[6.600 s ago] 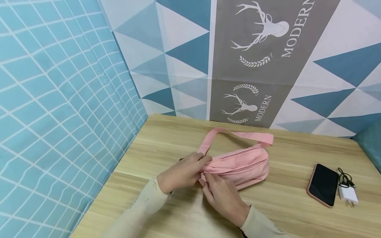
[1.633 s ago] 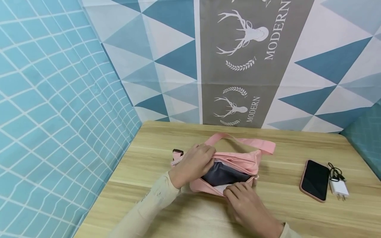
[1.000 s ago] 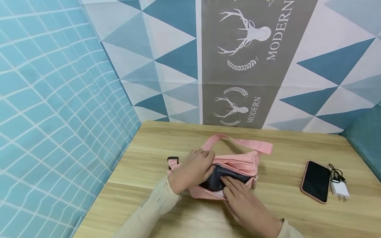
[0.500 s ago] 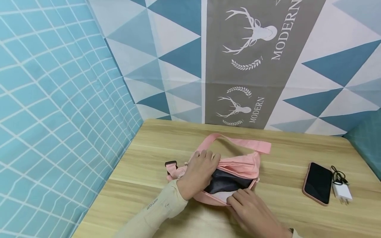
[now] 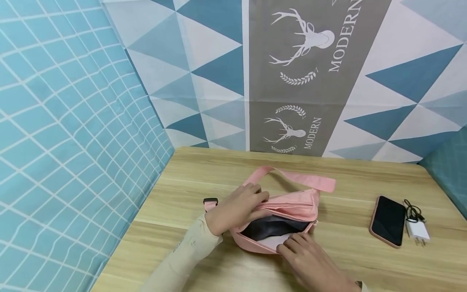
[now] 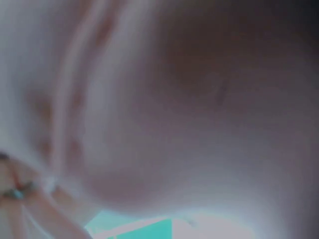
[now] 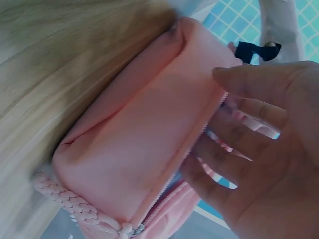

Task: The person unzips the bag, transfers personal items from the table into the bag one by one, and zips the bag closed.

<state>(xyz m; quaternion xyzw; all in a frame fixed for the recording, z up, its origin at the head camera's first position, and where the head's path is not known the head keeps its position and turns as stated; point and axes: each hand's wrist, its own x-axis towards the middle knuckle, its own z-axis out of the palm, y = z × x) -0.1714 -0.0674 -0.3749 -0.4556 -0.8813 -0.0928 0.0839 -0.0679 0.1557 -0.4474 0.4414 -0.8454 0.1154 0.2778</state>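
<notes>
A pink waist bag [image 5: 255, 245] lies on the table, its main zip undone and its dark lining [image 5: 275, 228] showing through the gap. My left hand [image 5: 238, 207] grips the bag's rear edge near its left end, the thumb along the opening. At the front edge, my right hand [image 5: 310, 256] pinches the fabric. In the right wrist view, its thumb [image 7: 239, 82] presses on the outside while the fingers hook inside over the zip. A braided cord [image 7: 67, 199] hangs by the zip's end. The left wrist view is mostly blurred pink fabric [image 6: 149, 124].
On the wooden table [image 5: 175, 174], a phone [image 5: 388, 221] in a pink case lies to the right, beside a white charger plug [image 5: 418, 231] with a black cable [image 5: 414, 211]. The bag's pink strap [image 5: 306, 178] loops behind it; a black buckle [image 5: 210, 200] sits left.
The bag, its zip closed at first, has come unzipped. My right hand went from its left end to the front edge, dipped its fingers inside, then gripped the edge again.
</notes>
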